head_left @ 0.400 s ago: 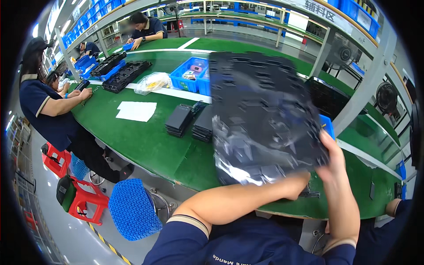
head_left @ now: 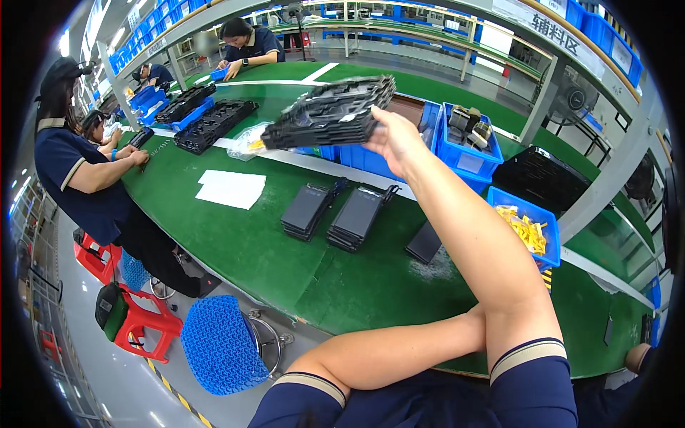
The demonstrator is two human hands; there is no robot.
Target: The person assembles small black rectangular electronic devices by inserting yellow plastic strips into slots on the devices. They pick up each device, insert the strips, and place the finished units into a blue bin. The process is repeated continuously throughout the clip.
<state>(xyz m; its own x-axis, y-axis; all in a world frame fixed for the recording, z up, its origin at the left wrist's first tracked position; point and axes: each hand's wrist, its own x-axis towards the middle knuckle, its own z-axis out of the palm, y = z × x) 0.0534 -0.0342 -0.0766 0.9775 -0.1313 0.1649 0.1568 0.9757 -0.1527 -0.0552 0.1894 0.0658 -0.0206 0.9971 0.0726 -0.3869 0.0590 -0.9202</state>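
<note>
A stack of thin black moulded plastic trays (head_left: 325, 114) is tilted in the air over the far part of the green bench. My right hand (head_left: 394, 139) grips its right end, arm stretched forward, thumb on top. My left forearm crosses beneath the right one; the left hand itself is hidden behind the right arm, fingers out of sight. Below the trays, two piles of flat black rectangular pieces with short cables, a left pile (head_left: 305, 210) and a right pile (head_left: 355, 217), rest on the bench. A separate flat black piece (head_left: 424, 242) lies close to my right forearm.
Blue bins (head_left: 467, 153) line the back, and a blue bin of yellow pieces (head_left: 524, 232) stands at right. White paper (head_left: 230, 189) and more black trays (head_left: 214, 125) lie to the left. Co-workers (head_left: 78, 164) work there. A metal post (head_left: 596, 143) rises at right.
My right hand has carried the black trays forward and left, away from me, turning them nearly flat. Bins and the separate black piece have come into sight. My left hand has passed behind my right arm.
</note>
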